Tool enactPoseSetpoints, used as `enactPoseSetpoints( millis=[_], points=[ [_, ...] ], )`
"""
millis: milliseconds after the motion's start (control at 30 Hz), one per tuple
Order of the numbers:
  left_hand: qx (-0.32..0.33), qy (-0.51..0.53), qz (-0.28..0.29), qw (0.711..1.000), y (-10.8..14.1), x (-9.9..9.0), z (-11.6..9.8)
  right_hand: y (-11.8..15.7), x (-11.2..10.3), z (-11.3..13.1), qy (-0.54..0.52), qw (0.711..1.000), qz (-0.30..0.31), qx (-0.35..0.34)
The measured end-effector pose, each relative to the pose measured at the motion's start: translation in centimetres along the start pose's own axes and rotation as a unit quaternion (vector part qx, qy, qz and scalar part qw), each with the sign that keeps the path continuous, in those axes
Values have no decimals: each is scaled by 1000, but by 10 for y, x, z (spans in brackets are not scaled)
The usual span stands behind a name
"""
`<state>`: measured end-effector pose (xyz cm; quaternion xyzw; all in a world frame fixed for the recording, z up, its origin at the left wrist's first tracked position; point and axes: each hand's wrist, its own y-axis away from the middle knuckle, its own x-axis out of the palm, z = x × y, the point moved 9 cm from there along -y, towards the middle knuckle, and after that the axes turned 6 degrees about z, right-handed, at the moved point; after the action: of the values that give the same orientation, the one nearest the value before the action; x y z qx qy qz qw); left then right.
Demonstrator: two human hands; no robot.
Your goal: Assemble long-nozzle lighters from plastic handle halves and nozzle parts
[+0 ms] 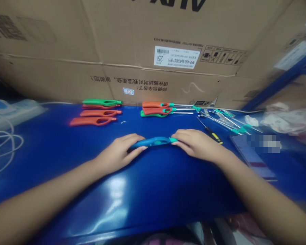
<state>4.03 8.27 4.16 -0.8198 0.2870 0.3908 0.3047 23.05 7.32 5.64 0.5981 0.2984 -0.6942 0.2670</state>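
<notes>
Currently | left fingers (142,148): pinching blue handle (151,142) | right fingers (175,142): closed on its teal end (172,140)

Beyond the right fingers (185,134), a white label (176,57) on the cardboard box (127,37) reads, upside down, "KFR-46G/BpR3AES1 (B1)" and "25". Beyond the left fingers (132,137), inverted print (129,81) on the box includes "师傅您辛苦了!" and "谢谢您!"; the red marking on a small sticker (128,91) is unclear.

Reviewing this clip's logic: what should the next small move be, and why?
Perhaps the right hand should press the teal piece toward the blue lighter handle: it pinches that piece while the left hand grips the other end. Seating isn't clear.
</notes>
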Motion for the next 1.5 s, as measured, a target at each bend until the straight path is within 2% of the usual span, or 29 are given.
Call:
enactPoseSetpoints(
  millis=[100,233,367,767,1033,1300,1500],
  points=[
    [-4,12,-11,1000,1,-1,0,-1,3,12,40,998,-37,-28],
    [-48,60,-19,997,1,-1,5,3,-1,19,80,992,-86,-48],
    [-83,95,-15,992,3,3,5,5,-4,24,89,989,-103,-63],
    [5,13,-18,1000,8,2,-18,2,12,25,41,996,-53,-51],
    [-12,1,-1,1000,4,3,-8,-1,10,18,39,998,-54,-22],
    [-29,-41,18,999,1,0,-4,-3,2,0,-17,998,-15,53],
    [18,-105,12,994,-1,-4,-10,-2,12,-15,-65,994,21,87]
  ],
)
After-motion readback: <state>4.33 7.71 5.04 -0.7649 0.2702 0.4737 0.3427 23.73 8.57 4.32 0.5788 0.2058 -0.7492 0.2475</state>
